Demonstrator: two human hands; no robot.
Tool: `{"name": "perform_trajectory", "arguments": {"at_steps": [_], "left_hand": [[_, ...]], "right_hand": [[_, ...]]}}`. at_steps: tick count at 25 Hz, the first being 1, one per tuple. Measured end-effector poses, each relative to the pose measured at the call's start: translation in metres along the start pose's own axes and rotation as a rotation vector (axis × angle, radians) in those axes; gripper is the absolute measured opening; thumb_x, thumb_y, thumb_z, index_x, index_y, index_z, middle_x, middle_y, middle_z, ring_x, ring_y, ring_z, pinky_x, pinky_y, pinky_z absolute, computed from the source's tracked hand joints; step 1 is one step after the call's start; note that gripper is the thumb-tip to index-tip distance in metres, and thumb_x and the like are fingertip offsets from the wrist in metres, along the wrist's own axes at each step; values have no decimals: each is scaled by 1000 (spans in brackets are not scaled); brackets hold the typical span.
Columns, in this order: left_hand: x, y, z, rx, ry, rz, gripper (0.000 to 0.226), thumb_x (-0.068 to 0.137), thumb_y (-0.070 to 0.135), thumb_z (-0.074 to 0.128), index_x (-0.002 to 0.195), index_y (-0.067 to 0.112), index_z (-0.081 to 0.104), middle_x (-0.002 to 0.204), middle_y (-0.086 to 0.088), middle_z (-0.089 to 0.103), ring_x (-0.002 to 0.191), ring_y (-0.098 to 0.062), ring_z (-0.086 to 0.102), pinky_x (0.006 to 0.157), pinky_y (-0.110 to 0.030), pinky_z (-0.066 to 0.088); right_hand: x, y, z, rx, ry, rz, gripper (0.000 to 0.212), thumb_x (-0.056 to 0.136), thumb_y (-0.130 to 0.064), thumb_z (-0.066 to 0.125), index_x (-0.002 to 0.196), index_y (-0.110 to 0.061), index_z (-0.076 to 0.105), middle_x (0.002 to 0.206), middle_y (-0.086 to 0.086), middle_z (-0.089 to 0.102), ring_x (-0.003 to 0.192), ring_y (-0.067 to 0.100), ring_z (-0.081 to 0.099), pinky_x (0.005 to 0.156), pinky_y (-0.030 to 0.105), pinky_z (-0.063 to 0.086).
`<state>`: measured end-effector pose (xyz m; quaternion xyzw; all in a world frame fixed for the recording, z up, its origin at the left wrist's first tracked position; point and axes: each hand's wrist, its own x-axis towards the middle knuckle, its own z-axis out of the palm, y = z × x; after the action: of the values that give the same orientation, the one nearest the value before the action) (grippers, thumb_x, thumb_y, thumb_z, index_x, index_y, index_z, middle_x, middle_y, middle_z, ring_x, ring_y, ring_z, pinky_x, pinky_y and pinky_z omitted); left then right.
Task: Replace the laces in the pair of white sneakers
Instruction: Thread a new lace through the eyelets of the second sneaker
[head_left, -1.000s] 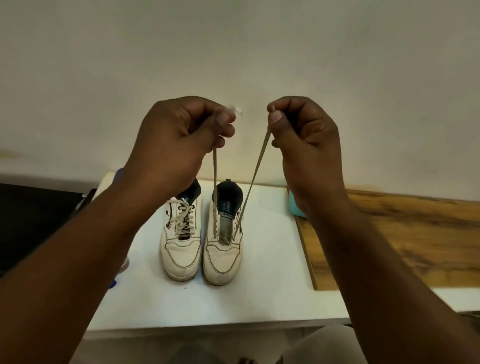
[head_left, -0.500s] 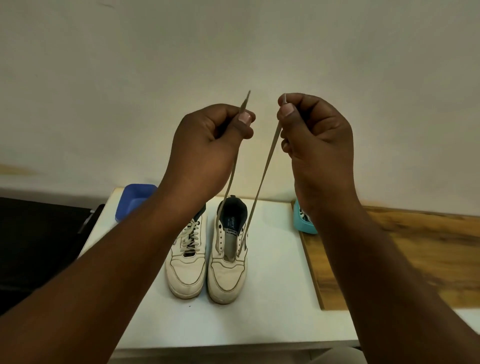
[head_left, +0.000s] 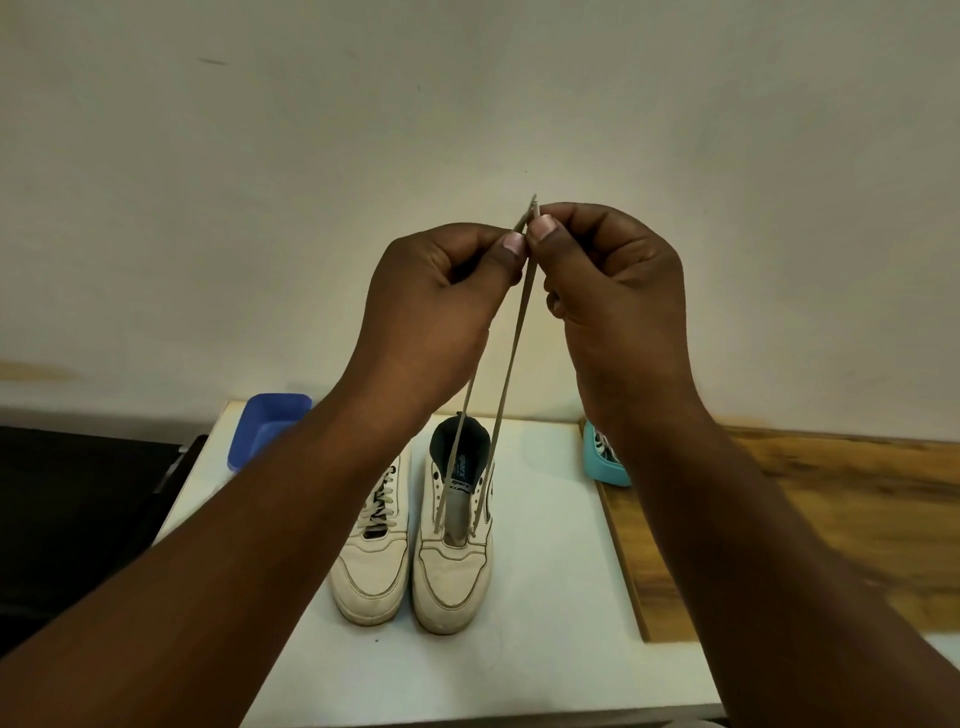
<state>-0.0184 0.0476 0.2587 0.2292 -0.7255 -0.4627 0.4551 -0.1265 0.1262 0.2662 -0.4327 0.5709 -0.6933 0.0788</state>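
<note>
The lace (head_left: 501, 395) runs through the lowest eyelets of the right-hand sneaker (head_left: 454, 545) and rises in two taut strands that meet at the top. The left hand (head_left: 441, 312) pinches one end between thumb and forefinger; the right hand (head_left: 618, 296) pinches the other end the same way. Both hands are held high above the shoe, thumbs touching, with the two lace tips side by side, apparently to match their lengths.

Progress, as judged: this sneaker has only the first row threaded; all upper eyelets are open. The left-hand sneaker (head_left: 376, 545) stands just beside it, laced; whether that lace is old or new cannot be told.

Both sneakers stand toes toward the person on a white table (head_left: 545, 649). A blue tray (head_left: 270, 431) sits at its far left corner. A teal container (head_left: 602, 462) rests on the edge of a wooden board (head_left: 805, 519) to the right.
</note>
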Motion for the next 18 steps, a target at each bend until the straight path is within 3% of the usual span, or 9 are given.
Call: {"name": "perform_trajectory", "arguments": {"at_steps": [5,9,11,13,15,18], "left_hand": [[2,0,3,-16,16,11,13,100,30,61,99,30,74,82,17,71,83,0,66,74,-9,50],[0,-2,-1,-102,36,-22,18,100,29,61,106,24,77,81,12,71,80,-4,66,78,-20,55],[-7,-12,-13,-247,87,-131,17,100,26,60,105,25,76,76,12,66,69,-8,60,67,-27,55],[-19,-34,-31,-289,192,-217,16,99,25,60,101,27,76,73,17,62,60,-5,49,58,-24,42],[-39,-64,-46,-157,233,-260,16,98,28,59,97,30,75,75,19,63,58,-3,50,60,-24,38],[-82,-116,-48,136,128,-340,15,100,30,59,99,27,74,79,16,67,71,5,60,66,-12,41]], "right_hand": [[3,-1,4,74,39,99,11,100,-11,65,104,-11,75,82,-11,72,77,-1,64,77,20,49],[1,1,1,89,35,139,9,101,-17,64,102,-18,73,88,-5,72,80,6,61,75,25,48],[-6,8,-10,122,74,209,10,102,-20,61,99,-22,70,89,-2,72,80,11,59,70,27,48],[-19,29,-29,96,166,312,12,103,-20,59,95,-21,67,83,-1,70,74,12,56,64,24,46],[-42,68,-51,-161,212,448,13,102,-20,60,91,-18,68,76,-1,69,63,8,54,58,21,44],[-97,143,-74,-612,-47,730,15,100,-16,62,88,-14,70,76,3,72,66,12,64,55,20,47]]}}
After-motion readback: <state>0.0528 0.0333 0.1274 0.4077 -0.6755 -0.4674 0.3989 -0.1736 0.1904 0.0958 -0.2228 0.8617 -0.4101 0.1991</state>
